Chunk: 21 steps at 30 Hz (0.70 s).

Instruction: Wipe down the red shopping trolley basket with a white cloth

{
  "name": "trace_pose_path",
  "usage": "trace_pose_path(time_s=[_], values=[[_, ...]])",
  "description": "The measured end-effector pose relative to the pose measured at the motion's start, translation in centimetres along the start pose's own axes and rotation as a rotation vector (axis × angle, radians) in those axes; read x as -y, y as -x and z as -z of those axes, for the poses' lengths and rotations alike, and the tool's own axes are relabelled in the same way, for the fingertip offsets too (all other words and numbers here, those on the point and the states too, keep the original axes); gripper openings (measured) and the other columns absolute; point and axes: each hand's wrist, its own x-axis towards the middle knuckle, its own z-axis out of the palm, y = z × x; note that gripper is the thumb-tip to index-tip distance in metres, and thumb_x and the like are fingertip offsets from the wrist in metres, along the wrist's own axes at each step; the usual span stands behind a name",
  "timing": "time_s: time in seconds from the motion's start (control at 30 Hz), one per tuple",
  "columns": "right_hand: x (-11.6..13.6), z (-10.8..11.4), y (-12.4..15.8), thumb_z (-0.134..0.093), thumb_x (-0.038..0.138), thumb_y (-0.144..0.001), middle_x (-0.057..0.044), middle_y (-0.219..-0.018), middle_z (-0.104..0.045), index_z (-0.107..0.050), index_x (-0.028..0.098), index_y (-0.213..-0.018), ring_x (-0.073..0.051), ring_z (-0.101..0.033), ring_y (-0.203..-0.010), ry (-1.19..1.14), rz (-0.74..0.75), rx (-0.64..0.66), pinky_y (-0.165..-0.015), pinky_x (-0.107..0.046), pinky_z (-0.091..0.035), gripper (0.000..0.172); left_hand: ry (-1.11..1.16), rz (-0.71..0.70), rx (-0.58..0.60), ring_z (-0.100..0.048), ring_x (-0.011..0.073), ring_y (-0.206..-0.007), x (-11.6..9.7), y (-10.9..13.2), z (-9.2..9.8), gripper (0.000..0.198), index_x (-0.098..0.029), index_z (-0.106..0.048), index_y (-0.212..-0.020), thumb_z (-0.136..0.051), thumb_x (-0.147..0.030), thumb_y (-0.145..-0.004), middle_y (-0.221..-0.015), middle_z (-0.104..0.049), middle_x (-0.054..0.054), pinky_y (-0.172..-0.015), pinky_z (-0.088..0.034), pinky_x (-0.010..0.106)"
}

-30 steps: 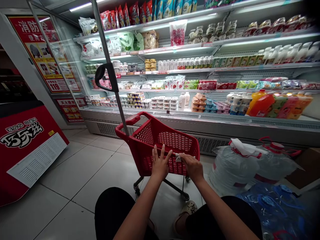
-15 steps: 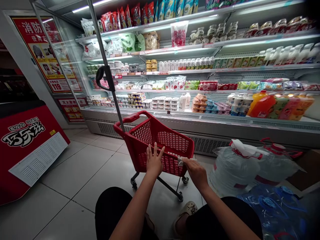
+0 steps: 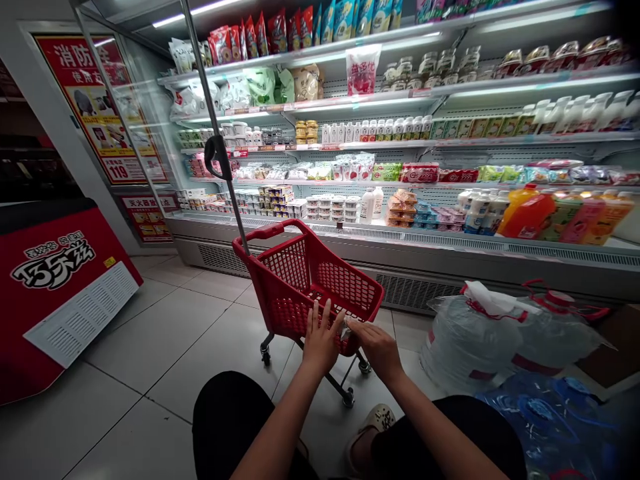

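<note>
A red plastic shopping cart on casters stands before my knees, turned at an angle. My left hand rests against its near side wall, fingers stretched and spread. My right hand is at the cart's near corner with a small whitish cloth or tissue pinched under its fingers against the rim. Part of the cloth is hidden by the hand. The tall grey pole with a black handle rises from the cart's far left end.
A lit refrigerated display full of dairy, drinks and bagged goods runs behind the cart. At right sit bagged water jugs and blue water bottles on the floor. A red freezer stands at left.
The cart has turned slightly, its right end coming nearer. My right hand with the cloth has slid left along the rim, closer to my left hand, which has shifted a little right.
</note>
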Motion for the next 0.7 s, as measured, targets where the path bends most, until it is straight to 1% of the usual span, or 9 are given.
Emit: trace_pose_path(time_s=[0.07, 0.13, 0.23, 0.3, 0.37, 0.43, 0.5, 0.57, 0.7], values=[[-1.3, 0.1, 0.7, -0.052, 0.004, -0.095, -0.003, -0.132, -0.075, -0.063, 0.028, -0.142, -0.021, -0.073, -0.117, -0.030, 0.036, 0.020, -0.103, -0.037, -0.059, 0.054, 0.007, -0.021, 0.012, -0.007, 0.0368, -0.163, 0.3, 0.2, 0.6, 0.096, -0.037, -0.027, -0.166, -0.065, -0.015, -0.081, -0.177, -0.014, 0.001, -0.131, -0.015, 0.060], [-3.1, 0.3, 1.2, -0.051, 0.005, -0.096, -0.002, -0.133, -0.074, -0.064, 0.029, -0.142, -0.021, -0.071, -0.121, -0.055, 0.065, 0.032, -0.106, -0.038, -0.058, 0.053, 0.007, -0.038, 0.024, -0.010, 0.0347, -0.163, 0.8, 0.2, 1.4, 0.096, -0.037, -0.023, -0.167, -0.063, -0.016, -0.082, -0.175, -0.023, -0.001, -0.131, -0.011, 0.060], [-6.1, 0.6, 1.2, -0.050, 0.009, -0.098, -0.002, -0.132, -0.075, -0.067, 0.029, -0.138, -0.021, -0.070, -0.123, -0.072, 0.048, 0.035, -0.104, -0.040, -0.059, 0.048, 0.018, -0.036, 0.035, -0.013, 0.0343, -0.162, 1.2, 0.2, 1.9, 0.095, -0.038, -0.022, -0.167, -0.061, -0.018, -0.083, -0.171, -0.033, -0.002, -0.131, -0.006, 0.063], [-7.7, 0.5, 0.7, -0.049, 0.010, -0.098, -0.003, -0.131, -0.075, -0.068, 0.028, -0.136, -0.021, -0.070, -0.123, -0.079, 0.010, 0.040, -0.103, -0.040, -0.060, 0.046, 0.031, -0.027, 0.040, -0.013, 0.0350, -0.162, 1.0, 0.1, 1.8, 0.093, -0.039, -0.026, -0.166, -0.062, -0.018, -0.083, -0.171, -0.033, -0.003, -0.130, -0.004, 0.065], [-8.7, 0.4, 0.3, -0.048, 0.009, -0.097, -0.003, -0.130, -0.075, -0.069, 0.028, -0.134, -0.021, -0.070, -0.123, -0.090, -0.027, 0.050, -0.102, -0.039, -0.061, 0.046, 0.034, -0.021, 0.043, -0.012, 0.0352, -0.162, 0.8, 0.0, 1.4, 0.093, -0.039, -0.027, -0.166, -0.062, -0.018, -0.082, -0.173, -0.028, -0.003, -0.130, -0.003, 0.067], [-8.9, 0.0, 0.0, -0.047, 0.009, -0.097, -0.004, -0.128, -0.076, -0.071, 0.028, -0.131, -0.022, -0.071, -0.122, -0.086, -0.060, 0.046, -0.102, -0.041, -0.061, 0.045, 0.022, -0.017, 0.047, -0.011, 0.0349, -0.162, 0.8, -0.1, 1.1, 0.094, -0.039, -0.027, -0.165, -0.062, -0.018, -0.081, -0.175, -0.022, -0.004, -0.129, -0.004, 0.068], [-8.4, -0.3, 0.0, -0.046, 0.009, -0.098, -0.005, -0.126, -0.077, -0.072, 0.027, -0.128, -0.024, -0.071, -0.122, -0.072, -0.082, 0.028, -0.101, -0.043, -0.061, 0.043, 0.011, -0.009, 0.051, -0.010, 0.0345, -0.163, 0.9, -0.3, 1.0, 0.095, -0.039, -0.028, -0.165, -0.062, -0.017, -0.080, -0.176, -0.019, -0.004, -0.130, -0.005, 0.067], [-7.3, -0.5, 0.1, -0.045, 0.009, -0.098, -0.006, -0.126, -0.076, -0.072, 0.025, -0.127, -0.025, -0.070, -0.123, -0.064, -0.089, 0.021, -0.103, -0.044, -0.060, 0.043, 0.007, -0.007, 0.053, -0.009, 0.0344, -0.163, 1.1, -0.5, 1.0, 0.097, -0.039, -0.027, -0.165, -0.063, -0.016, -0.078, -0.176, -0.017, -0.005, -0.129, -0.005, 0.067], [-4.2, -0.5, 0.2, -0.046, 0.005, -0.097, -0.007, -0.125, -0.076, -0.070, 0.024, -0.126, -0.024, -0.069, -0.124, -0.074, -0.065, 0.037, -0.105, -0.042, -0.058, 0.042, 0.025, -0.003, 0.069, -0.008, 0.0348, -0.163, 1.8, -0.9, 1.3, 0.100, -0.038, -0.026, -0.166, -0.063, -0.014, -0.076, -0.176, -0.016, -0.004, -0.129, -0.003, 0.067]])
